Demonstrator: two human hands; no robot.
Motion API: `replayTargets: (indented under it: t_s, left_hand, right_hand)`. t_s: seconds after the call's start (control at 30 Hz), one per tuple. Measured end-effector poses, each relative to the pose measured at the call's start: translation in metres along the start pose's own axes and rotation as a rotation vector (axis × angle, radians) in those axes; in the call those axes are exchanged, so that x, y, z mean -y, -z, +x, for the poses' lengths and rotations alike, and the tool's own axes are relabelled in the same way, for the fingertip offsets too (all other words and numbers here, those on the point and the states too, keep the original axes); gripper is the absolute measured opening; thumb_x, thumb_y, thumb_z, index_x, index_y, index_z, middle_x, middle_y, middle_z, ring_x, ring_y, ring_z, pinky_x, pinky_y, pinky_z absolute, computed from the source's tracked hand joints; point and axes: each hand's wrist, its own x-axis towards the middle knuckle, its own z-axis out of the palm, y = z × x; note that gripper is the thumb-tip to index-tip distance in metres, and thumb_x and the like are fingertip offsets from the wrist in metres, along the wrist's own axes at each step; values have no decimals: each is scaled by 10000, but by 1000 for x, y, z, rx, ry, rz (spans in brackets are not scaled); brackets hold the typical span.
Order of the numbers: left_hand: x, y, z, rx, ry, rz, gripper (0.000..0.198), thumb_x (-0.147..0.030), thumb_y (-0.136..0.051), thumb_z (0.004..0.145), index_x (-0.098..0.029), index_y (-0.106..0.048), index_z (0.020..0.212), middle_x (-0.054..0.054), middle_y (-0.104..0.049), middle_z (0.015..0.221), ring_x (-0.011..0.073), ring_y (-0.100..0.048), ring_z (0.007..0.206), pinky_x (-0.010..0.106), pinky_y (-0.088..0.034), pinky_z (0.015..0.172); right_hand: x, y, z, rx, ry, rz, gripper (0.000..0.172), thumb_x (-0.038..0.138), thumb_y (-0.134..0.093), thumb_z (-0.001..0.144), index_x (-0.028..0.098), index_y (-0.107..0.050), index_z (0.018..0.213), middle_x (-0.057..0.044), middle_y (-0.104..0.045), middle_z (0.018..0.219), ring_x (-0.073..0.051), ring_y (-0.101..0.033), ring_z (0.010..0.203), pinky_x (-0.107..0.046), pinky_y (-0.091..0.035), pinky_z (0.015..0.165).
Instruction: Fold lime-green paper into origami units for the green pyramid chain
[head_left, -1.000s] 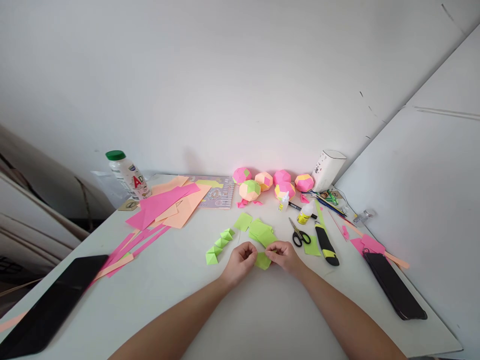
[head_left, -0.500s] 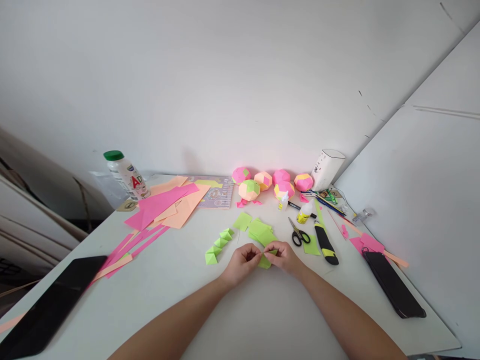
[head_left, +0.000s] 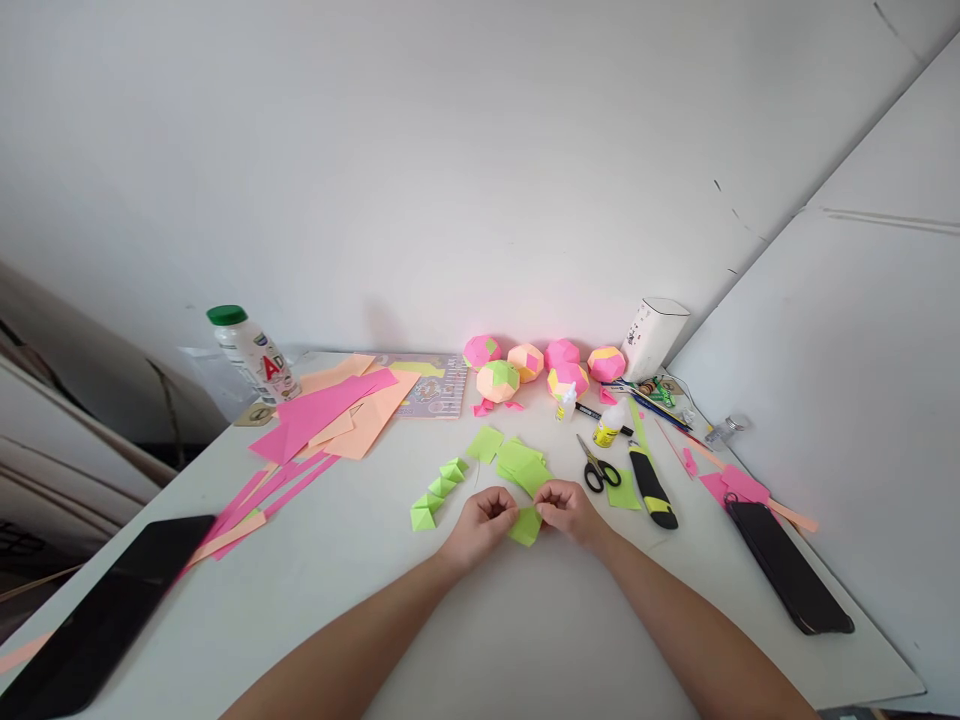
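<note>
Between my two hands is a small green paper square [head_left: 526, 526], tilted toward me. My left hand [head_left: 486, 522] pinches its left edge between thumb and fingertips. At its upper right corner, my right hand [head_left: 564, 508] has thumb and fingers closed on the paper. Just beyond my hands lies a loose pile of green paper squares [head_left: 519, 459], with another green square [head_left: 485, 443] to its left. A row of folded green paper pieces [head_left: 439, 490] stands left of my left hand.
Black-handled scissors [head_left: 598, 470], a utility knife [head_left: 652, 487] and glue bottles [head_left: 608, 429] lie right of the pile. Several faceted paper balls [head_left: 498, 381] sit by the wall. Pink and orange sheets [head_left: 322, 412], a bottle [head_left: 251, 352] and a tablet [head_left: 105, 610] are left; a phone [head_left: 789, 566] is right.
The green square between my hands has opened out and shows more of its face. My hands have drawn slightly apart, the right one shifting a little to the right.
</note>
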Motion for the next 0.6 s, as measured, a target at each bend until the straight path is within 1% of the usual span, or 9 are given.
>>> replayTargets:
  t_s: [0.13,0.23,0.43,0.6]
  left_hand:
    - [-1,1,0,-55,42,-73,209,-314,-606,659,-160,-474,609,-46,-426,536,75,-368,487,207,-274,476]
    - [-3,1,0,-86,67,-106,199,-304,-605,643,-164,-471,596,-58,-400,502,63,-327,452,202,-235,447]
    - [-5,1,0,-106,75,-136,201,-312,-606,625,-168,-472,580,-65,-390,478,55,-299,426,199,-200,423]
    - [-2,4,2,-140,85,-173,251,-358,-629,626,-165,-472,594,-66,-377,494,53,-298,430,191,-203,415]
  right_hand:
    - [7,0,0,-8,-34,65,70,204,-593,653,163,-545,623,36,-542,513,-106,-514,473,-230,-420,479]
    - [10,0,-1,-15,-43,76,80,213,-589,658,168,-537,617,26,-570,502,-113,-524,472,-234,-416,472]
    - [5,4,1,-10,-12,112,88,225,-558,685,172,-516,629,9,-604,511,-116,-521,469,-235,-403,467]
    - [1,6,3,-53,34,184,125,252,-532,731,183,-470,648,9,-599,533,-115,-516,476,-230,-379,458]
